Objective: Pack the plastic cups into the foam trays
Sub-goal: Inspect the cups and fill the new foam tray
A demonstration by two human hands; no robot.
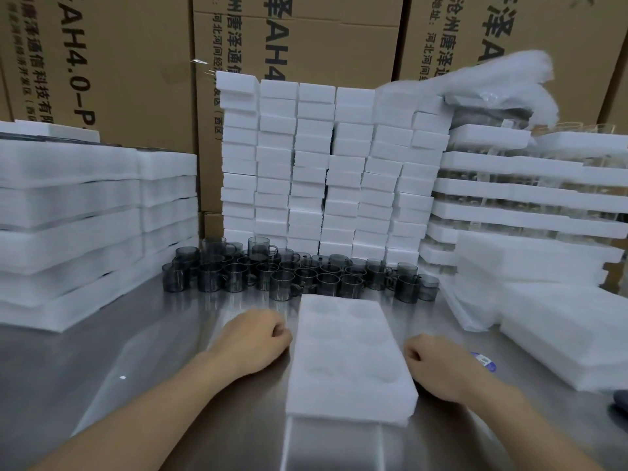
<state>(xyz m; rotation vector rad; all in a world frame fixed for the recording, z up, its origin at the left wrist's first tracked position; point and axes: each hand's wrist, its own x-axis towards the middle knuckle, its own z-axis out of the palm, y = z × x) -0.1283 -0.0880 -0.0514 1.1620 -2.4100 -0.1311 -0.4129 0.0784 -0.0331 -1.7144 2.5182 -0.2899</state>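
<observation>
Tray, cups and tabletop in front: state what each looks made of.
Foam tray: soft white foam, matte, with shallow moulded round pockets. Cups: smoky grey see-through plastic, glossy, though looks alone cannot rule out glass. Table: probably stainless steel, a brushed sheen carrying blurred reflections of the cups.
</observation>
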